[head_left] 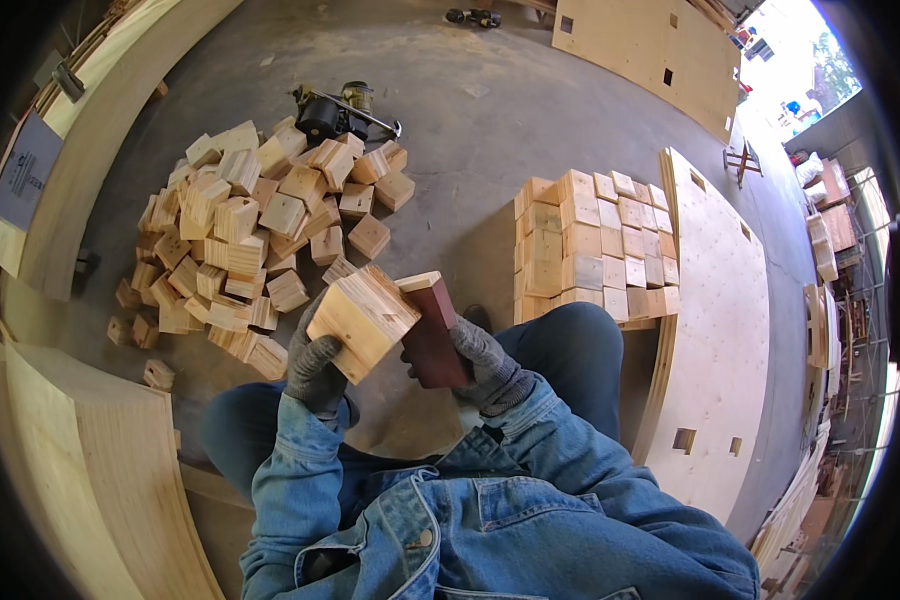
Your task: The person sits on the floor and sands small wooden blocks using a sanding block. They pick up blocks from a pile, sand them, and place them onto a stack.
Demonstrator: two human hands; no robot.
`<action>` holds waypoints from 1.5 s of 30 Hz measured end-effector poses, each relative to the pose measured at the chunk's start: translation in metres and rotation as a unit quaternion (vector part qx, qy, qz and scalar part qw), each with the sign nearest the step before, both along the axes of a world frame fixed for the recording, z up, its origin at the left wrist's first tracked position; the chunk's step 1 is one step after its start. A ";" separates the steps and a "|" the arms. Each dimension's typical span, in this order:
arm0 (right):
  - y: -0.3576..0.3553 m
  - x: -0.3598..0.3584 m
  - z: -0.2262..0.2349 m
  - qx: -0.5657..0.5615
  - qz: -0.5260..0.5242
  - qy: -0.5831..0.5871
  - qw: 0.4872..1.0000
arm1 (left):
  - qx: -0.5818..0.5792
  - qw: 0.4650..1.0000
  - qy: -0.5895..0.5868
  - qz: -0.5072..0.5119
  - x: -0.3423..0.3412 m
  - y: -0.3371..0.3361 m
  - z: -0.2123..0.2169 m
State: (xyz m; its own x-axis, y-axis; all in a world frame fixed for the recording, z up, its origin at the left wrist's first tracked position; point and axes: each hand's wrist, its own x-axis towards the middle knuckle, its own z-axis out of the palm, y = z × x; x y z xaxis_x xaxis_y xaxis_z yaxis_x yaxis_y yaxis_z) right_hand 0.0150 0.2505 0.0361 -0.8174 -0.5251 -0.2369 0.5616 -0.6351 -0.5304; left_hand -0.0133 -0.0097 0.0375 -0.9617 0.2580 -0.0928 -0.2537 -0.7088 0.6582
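My left hand point(313, 368), in a grey knit glove, is closed around the lower left side of a pale wooden block point(362, 318). In my right hand point(487, 366), gloved the same way, is a flat block with a dark red face point(436, 335) and a bare wood end at its top. That dark red block stands on edge against or very close to the right end of the wooden block; contact between them cannot be told for sure. Both are held over my lap, between my bent knees. The right fingers behind the dark red block are mostly hidden.
A loose heap of wooden blocks point(260, 225) lies ahead on the left. Neatly stacked blocks point(595, 240) stand on the right, beside plywood panels point(715, 330) with square holes. A dark power tool point(335, 112) sits behind the heap. Stacked boards point(110, 450) edge my left.
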 end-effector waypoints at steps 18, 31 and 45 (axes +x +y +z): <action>-0.016 0.001 0.030 0.230 -0.084 0.046 0.969 | 0.161 0.977 -0.140 0.006 0.011 0.020 -0.004; -0.035 0.007 0.084 0.645 -0.089 0.561 0.511 | 0.066 0.990 -0.117 0.029 0.011 0.020 -0.025; -0.007 -0.062 0.076 0.670 -0.153 0.377 0.621 | 0.124 0.983 -0.133 0.008 0.012 0.015 -0.034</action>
State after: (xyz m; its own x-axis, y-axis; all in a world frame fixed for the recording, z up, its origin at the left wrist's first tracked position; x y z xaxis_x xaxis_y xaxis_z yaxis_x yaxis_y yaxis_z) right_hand -0.0471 0.2433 0.1116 -0.9742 -0.0613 0.2172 -0.2050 0.6433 -0.7377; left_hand -0.0017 0.0051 0.0032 -0.9160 0.2899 -0.2773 -0.3812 -0.8444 0.3764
